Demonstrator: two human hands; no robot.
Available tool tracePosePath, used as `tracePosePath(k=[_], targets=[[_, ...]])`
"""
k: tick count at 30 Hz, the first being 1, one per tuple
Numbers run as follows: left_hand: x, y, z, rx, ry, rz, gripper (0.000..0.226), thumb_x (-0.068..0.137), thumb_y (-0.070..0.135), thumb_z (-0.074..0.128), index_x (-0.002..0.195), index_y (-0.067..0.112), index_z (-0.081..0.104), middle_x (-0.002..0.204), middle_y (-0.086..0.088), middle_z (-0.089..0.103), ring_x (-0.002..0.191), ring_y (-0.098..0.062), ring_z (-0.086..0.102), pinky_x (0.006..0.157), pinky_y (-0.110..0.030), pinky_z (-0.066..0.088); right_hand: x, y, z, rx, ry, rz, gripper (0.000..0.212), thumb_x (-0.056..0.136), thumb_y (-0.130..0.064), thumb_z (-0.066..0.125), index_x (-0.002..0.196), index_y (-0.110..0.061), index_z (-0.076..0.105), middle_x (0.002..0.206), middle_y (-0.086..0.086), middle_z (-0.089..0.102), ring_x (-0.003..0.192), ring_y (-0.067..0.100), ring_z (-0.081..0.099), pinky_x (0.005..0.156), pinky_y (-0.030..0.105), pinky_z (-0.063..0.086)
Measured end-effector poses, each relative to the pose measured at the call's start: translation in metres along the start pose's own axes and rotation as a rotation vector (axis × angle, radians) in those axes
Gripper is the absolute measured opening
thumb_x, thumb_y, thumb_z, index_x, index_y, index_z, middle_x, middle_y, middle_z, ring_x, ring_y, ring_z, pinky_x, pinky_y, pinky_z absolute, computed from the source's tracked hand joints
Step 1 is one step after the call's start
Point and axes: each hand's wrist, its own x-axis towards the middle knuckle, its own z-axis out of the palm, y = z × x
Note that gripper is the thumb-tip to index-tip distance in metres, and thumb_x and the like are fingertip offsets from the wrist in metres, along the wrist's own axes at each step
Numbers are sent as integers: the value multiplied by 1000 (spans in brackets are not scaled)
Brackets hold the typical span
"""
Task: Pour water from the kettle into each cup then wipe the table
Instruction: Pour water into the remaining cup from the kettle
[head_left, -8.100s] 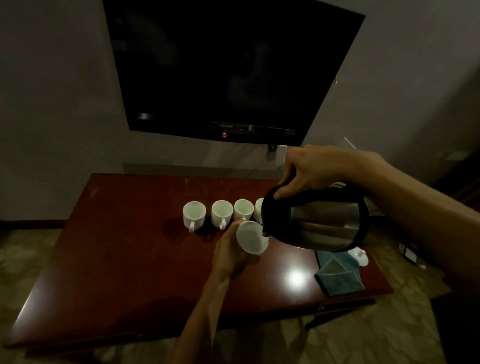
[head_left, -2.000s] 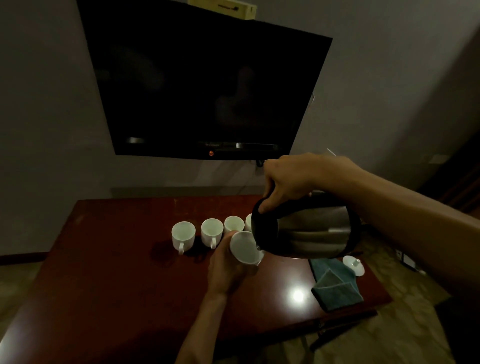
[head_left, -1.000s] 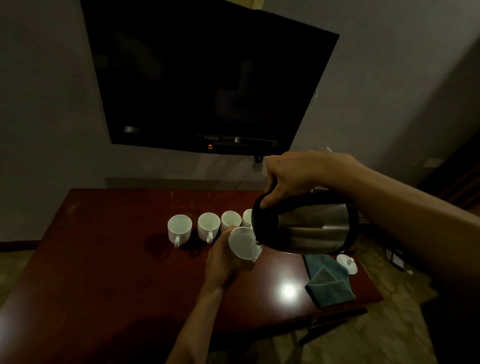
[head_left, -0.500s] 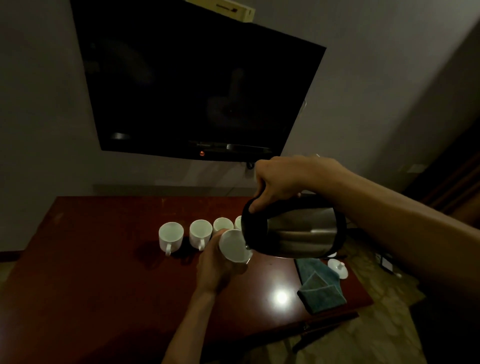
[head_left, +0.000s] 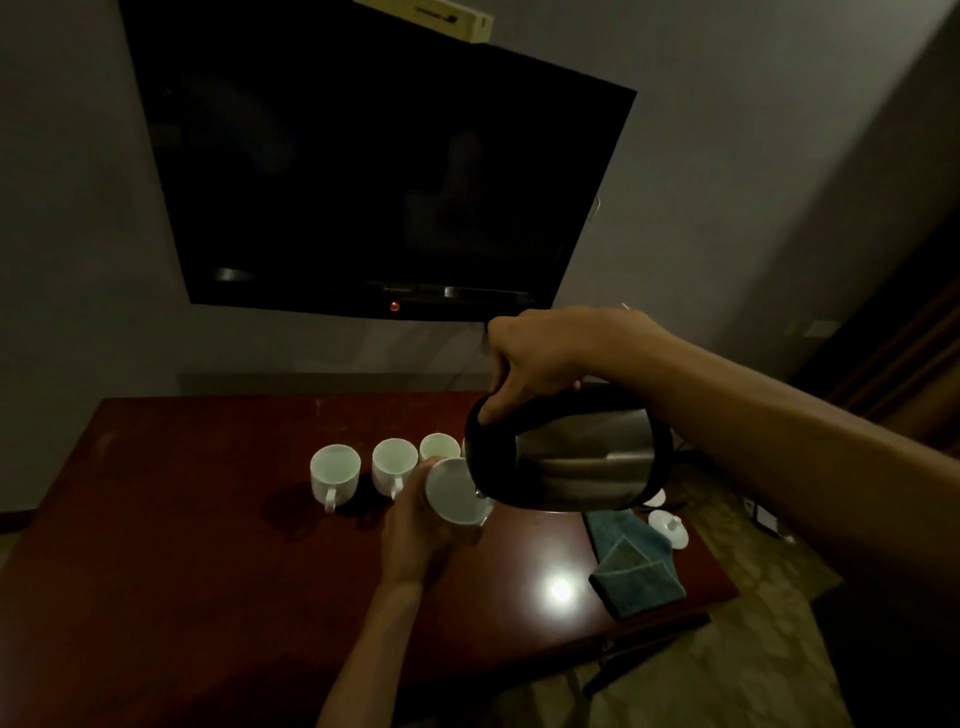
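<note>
- I see the kettle (head_left: 566, 457), steel with a dark rim, held in the air over the right half of the table (head_left: 182, 519), tipped far over with its mouth toward the left.
- The right hand (head_left: 540, 358) grips the kettle from above, fingers curled round its handle, thumb down on the dark rim.
- The kettle's lip sits just at the rim of the held cup (head_left: 457, 491), a white cup raised off the table and tilted toward the kettle. I cannot tell whether water is running.
- The left hand (head_left: 415, 535) wraps the held cup from below and behind, fingers closed round its body.
- Behind this, three white cups stand upright in a row on the table: the left cup (head_left: 335, 470), the middle cup (head_left: 394, 465) and the far cup (head_left: 439, 447). A sliver of white just right of the far cup is cut off by the kettle.
- A folded blue-grey cloth (head_left: 631, 566) lies near the table's right edge, with a small white lid (head_left: 667, 527) just beside it.
- A dark television (head_left: 374, 171) hangs on the wall above the table.
</note>
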Motion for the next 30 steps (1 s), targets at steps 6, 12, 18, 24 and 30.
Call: tracePosePath(k=[6,12,18,24,30], targets=[[1,1,-1,0,1,-2,90,58,22,93,135,24,47,133,-3,58,120,-23,55,89,-36,50,-1,0,0,31,-14,1,43,79,-55,78,92,-28,47,98,-1,65,85,18,67,58,27,49],[-1,-1,0,13,-6,5,85,62,19,91,135,23,47,133,-1,56,122,-23,54,93,-40,50,-4,-5,-3,-12,-10,-14,37,80,-56,77,79,-32,49,93,-2,67,86,19,69,70,34,59],[-3,-2,1,6,-15,16,82,64,21,90,135,24,48,132,2,56,119,-16,51,91,-34,45,-2,-10,-5,-59,-7,6,42,76,-59,77,83,-31,47,94,-3,67,86,21,72,84,43,61],[-3,2,-2,-9,-45,-19,83,60,34,89,131,39,45,132,4,56,123,-21,54,97,-49,50,1,-9,-6,-65,5,19,71,74,-62,78,125,-25,45,110,1,64,92,22,68,78,38,59],[-3,-4,-2,18,-37,-3,76,59,29,89,110,60,42,117,21,54,115,-11,54,91,-33,46,-1,-11,-11,-128,25,49,65,74,-63,78,113,-24,44,96,-2,61,75,17,65,63,32,54]])
